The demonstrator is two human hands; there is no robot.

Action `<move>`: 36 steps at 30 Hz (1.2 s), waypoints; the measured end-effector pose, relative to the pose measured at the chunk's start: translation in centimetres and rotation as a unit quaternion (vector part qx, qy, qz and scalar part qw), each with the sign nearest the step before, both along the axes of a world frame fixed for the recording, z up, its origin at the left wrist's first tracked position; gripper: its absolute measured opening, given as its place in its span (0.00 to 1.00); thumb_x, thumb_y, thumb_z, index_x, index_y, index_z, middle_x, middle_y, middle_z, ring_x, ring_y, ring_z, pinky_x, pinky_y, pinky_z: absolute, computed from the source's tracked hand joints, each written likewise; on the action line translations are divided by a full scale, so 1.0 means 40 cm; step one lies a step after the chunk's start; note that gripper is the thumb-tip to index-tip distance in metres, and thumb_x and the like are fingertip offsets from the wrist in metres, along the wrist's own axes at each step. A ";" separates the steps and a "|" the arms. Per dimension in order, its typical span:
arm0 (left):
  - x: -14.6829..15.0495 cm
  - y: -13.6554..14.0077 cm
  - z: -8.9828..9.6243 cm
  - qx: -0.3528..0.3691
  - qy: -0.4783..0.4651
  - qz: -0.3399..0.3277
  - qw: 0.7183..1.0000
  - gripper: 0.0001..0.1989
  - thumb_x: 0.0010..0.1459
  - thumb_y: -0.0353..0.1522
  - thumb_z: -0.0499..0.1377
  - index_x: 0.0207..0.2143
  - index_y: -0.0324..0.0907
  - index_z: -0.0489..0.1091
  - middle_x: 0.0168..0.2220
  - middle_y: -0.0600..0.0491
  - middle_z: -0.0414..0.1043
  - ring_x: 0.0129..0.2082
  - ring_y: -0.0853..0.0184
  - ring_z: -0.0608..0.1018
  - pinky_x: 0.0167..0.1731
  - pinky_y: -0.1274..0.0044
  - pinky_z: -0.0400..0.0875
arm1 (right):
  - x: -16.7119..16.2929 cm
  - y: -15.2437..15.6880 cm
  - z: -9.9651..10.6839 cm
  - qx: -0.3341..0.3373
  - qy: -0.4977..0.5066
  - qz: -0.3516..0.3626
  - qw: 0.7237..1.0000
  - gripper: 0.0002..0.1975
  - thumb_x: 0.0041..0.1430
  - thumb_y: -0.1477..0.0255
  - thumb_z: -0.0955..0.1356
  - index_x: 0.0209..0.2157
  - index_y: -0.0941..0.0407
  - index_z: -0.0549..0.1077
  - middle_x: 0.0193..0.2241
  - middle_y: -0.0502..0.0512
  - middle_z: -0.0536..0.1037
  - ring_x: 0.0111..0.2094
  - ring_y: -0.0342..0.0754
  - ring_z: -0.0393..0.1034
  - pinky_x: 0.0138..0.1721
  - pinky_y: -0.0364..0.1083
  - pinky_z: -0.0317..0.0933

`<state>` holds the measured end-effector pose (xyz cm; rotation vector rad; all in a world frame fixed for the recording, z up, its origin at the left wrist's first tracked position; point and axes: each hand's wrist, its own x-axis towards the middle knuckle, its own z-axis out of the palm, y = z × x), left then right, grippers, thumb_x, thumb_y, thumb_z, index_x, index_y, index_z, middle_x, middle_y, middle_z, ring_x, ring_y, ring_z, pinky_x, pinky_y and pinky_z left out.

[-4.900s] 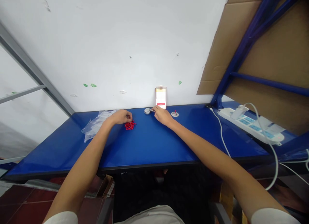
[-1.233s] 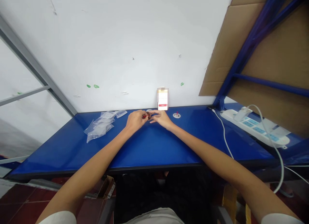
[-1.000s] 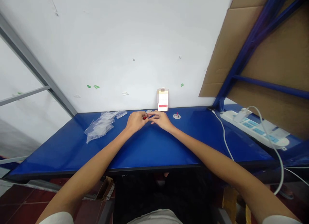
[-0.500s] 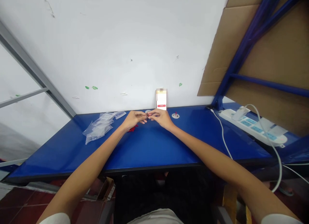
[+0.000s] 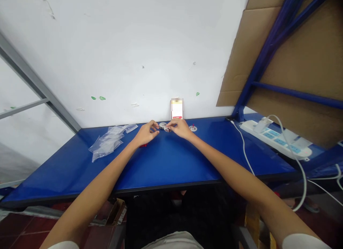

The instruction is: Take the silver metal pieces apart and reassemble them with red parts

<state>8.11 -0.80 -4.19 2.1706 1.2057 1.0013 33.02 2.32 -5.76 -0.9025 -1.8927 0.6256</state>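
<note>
My right hand (image 5: 181, 128) pinches a small round silvery disc (image 5: 167, 129) between thumb and fingertips, just over the blue table. Against its left side sits another pale disc (image 5: 162, 125), and I cannot tell whether the two touch. My left hand (image 5: 146, 133) is empty, its fingers curved and thumb apart, a short way left of the discs. Small red pieces (image 5: 144, 145) lie under the left wrist, mostly hidden. Right of my right hand, partly covered by it, a third disc (image 5: 194, 129) has a red piece standing up on it.
Clear plastic bags (image 5: 107, 144) are heaped on the left of the blue table (image 5: 166, 163). A phone (image 5: 177, 109) leans on the white wall behind my hands. At right lie a white power strip (image 5: 276, 140) and cables, beside a blue metal frame (image 5: 258, 68) with cardboard.
My left hand has come away from the small item that both hands were holding and opened. My right hand keeps the disc. The view has shifted slightly.
</note>
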 end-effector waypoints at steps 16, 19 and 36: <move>-0.030 0.015 0.008 0.045 0.082 0.052 0.994 0.08 0.61 0.34 0.59 0.43 0.44 0.72 0.38 0.51 0.80 0.39 0.61 0.81 0.39 0.72 0.74 | 0.186 0.049 0.085 -0.082 -0.147 -0.111 0.979 0.12 0.57 0.82 0.73 0.34 0.54 0.88 0.34 0.53 0.87 0.36 0.49 0.82 0.39 0.42 0.70; -0.033 0.015 0.008 0.035 0.105 0.038 0.993 0.09 0.63 0.35 0.58 0.45 0.44 0.73 0.34 0.54 0.80 0.34 0.62 0.81 0.37 0.72 0.72 | 0.197 0.049 0.087 -0.104 -0.161 -0.090 0.977 0.11 0.56 0.82 0.72 0.34 0.55 0.88 0.31 0.52 0.87 0.34 0.49 0.82 0.37 0.41 0.70; -0.055 0.025 0.010 0.038 0.146 0.029 0.988 0.10 0.64 0.35 0.57 0.45 0.45 0.75 0.28 0.57 0.79 0.27 0.64 0.79 0.33 0.73 0.67 | 0.200 0.042 0.099 -0.009 -0.388 -0.170 0.906 0.12 0.56 0.81 0.73 0.37 0.54 0.88 0.37 0.56 0.87 0.40 0.52 0.80 0.42 0.44 0.67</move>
